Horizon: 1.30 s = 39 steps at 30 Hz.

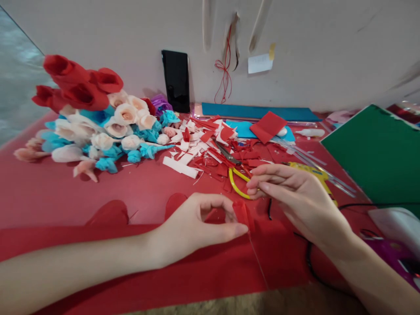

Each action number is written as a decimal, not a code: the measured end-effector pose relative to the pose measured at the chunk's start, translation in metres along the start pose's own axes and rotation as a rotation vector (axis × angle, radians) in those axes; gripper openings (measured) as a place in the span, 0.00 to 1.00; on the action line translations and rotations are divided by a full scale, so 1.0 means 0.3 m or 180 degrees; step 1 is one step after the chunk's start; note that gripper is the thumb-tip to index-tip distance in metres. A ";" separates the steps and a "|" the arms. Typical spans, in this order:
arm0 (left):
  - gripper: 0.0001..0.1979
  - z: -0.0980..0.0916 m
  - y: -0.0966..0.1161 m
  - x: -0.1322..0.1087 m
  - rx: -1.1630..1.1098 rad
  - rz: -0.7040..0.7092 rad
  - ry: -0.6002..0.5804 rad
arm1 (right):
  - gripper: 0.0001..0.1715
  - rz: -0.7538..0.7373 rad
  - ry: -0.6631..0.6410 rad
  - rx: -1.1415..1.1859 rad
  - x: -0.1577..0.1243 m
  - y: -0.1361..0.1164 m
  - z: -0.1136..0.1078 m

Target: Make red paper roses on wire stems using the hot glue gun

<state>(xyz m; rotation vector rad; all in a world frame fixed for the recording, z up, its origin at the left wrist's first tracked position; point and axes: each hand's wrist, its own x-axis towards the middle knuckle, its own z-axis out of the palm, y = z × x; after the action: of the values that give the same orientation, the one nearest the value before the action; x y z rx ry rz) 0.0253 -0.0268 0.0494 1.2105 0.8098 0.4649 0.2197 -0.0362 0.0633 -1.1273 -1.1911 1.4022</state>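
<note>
My left hand [200,218] pinches a small rolled piece of red crepe paper [241,212] between thumb and fingertips. To its right, slightly higher, is my right hand [292,192], its fingers pressed together; whatever they hold, if anything, I cannot make out. Just beyond the right fingertips lie scissors [236,177] with yellow handles, their blades on a heap of red and white paper scraps [210,144]. Rounded red paper pieces [110,213] rest on the red table surface [138,262] behind my left forearm.
Red, white and blue paper flowers [95,113] are piled at left. A black phone [177,81] leans against the wall. Folded red paper [268,127], a small white bottle [310,133], a yellow glue gun [311,173], clear sticks [315,162], a black cord [310,258] and a green board [377,151] occupy the right.
</note>
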 end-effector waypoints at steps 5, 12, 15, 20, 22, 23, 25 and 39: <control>0.10 -0.005 0.010 0.003 -0.0001 0.0165 0.0103 | 0.14 0.0174 -0.0084 -0.0168 0.008 -0.003 0.005; 0.09 -0.030 0.017 0.029 0.0081 0.0204 0.0233 | 0.14 0.0303 -0.0037 -0.0500 0.023 0.017 -0.002; 0.09 -0.051 0.018 0.045 0.0154 0.0435 0.0491 | 0.16 0.0342 -0.0463 -0.0946 0.010 0.010 0.006; 0.10 -0.069 0.014 0.061 0.0295 0.0569 0.0765 | 0.17 0.0573 -0.1173 -0.1223 -0.011 0.011 0.045; 0.10 -0.072 0.011 0.065 0.0426 0.0681 0.0850 | 0.17 0.0659 -0.1150 -0.1017 -0.015 0.024 0.058; 0.10 -0.073 0.009 0.068 0.0490 0.0798 0.0889 | 0.17 0.0675 -0.1079 -0.0821 -0.015 0.030 0.061; 0.11 -0.078 0.007 0.076 0.0593 0.1073 0.0974 | 0.16 0.0605 -0.0880 -0.0327 -0.015 0.039 0.063; 0.07 -0.089 0.003 0.078 0.1731 0.1314 0.0742 | 0.21 0.0304 -0.0889 0.1019 -0.014 0.027 0.076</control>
<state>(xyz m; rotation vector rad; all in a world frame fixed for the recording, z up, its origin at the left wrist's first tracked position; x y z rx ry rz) 0.0202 0.0071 0.0399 1.8704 0.9185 0.7622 0.1971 -0.0438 0.0579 -0.7907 -1.0626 1.7953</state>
